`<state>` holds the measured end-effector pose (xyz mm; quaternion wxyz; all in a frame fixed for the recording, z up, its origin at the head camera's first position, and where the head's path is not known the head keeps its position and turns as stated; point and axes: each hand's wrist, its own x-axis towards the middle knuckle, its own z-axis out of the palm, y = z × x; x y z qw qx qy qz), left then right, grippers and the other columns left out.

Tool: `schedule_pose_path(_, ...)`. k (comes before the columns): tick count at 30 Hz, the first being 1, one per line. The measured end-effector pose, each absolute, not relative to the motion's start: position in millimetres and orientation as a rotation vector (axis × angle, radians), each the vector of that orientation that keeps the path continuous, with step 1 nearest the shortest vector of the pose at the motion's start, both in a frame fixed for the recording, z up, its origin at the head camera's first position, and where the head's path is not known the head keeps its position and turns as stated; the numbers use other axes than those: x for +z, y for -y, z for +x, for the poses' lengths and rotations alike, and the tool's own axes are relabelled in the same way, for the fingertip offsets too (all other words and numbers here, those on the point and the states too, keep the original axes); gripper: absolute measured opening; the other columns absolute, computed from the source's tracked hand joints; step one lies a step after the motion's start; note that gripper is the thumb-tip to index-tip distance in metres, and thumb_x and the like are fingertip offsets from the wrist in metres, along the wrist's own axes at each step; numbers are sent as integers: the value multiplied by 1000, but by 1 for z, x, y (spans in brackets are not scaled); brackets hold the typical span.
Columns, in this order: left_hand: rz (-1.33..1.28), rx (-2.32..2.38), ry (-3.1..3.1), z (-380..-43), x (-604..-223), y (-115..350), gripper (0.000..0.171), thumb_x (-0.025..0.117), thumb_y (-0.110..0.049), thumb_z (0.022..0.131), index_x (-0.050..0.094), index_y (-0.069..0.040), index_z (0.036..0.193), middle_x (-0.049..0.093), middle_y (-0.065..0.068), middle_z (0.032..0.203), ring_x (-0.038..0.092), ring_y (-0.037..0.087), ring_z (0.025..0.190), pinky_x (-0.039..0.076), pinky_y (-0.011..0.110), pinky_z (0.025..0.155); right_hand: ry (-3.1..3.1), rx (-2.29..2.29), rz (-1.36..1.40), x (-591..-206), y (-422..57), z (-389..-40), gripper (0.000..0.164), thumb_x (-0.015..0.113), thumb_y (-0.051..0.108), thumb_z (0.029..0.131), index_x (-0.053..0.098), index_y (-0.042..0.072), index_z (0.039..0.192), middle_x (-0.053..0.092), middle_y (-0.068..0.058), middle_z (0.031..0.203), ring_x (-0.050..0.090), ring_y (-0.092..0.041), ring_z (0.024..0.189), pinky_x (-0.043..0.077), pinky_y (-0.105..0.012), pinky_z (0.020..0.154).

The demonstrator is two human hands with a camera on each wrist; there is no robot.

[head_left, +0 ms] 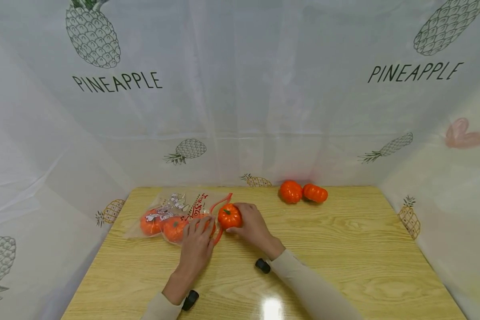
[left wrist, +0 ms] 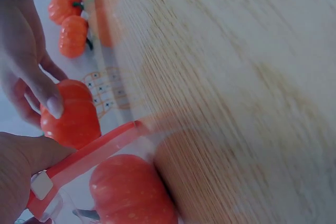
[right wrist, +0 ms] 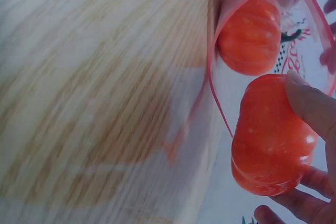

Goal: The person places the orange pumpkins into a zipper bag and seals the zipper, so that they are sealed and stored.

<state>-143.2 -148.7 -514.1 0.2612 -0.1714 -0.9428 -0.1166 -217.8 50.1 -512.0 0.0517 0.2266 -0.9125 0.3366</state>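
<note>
My right hand (head_left: 253, 224) grips a small orange pumpkin (right wrist: 273, 135) with a green stem, thumb on one side and fingers on the other. The pumpkin is right at the red-rimmed mouth of a clear printed zip bag (head_left: 190, 198). My left hand (head_left: 197, 244) holds that bag by its opening, the thumb over the red zip edge (left wrist: 94, 153) beside a white slider (left wrist: 41, 184). Inside the bag lie several orange pumpkins; one pumpkin (right wrist: 251, 38) shows just within the mouth in the right wrist view.
Two more orange pumpkins, one round (head_left: 290, 192) and one on its side (head_left: 315, 193), sit at the back of the wooden table (head_left: 344, 249). A white curtain (head_left: 256, 89) printed with pineapples hangs behind and at both sides.
</note>
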Motion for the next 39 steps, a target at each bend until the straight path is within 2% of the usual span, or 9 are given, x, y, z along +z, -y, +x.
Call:
schedule_pose_path(17,-461,-272,2538,-141,-513,148,58,92,-7,78,73,0,132,64,14,136,53,38,122,45,55,100,2833,776,628,-514,-22,-225,82,91,37,84,54,1,147,63,-17,142,56,-38,129,48,-50,110)
schedule_pose_path(31,-455,-266,2522,-142,-514,148,56,92,-5,78,74,-1,130,65,13,135,53,37,119,44,52,98,2847,680,616,-517,-14,-228,77,88,39,88,55,3,147,62,-19,139,57,-38,126,51,-50,106)
schedule_pose_path(39,-460,-269,2504,-143,-515,149,56,92,-5,77,75,-1,130,66,13,135,53,37,118,44,52,97,2847,720,617,-524,-15,-228,79,89,33,87,52,2,151,59,-23,133,57,-39,122,52,-51,104)
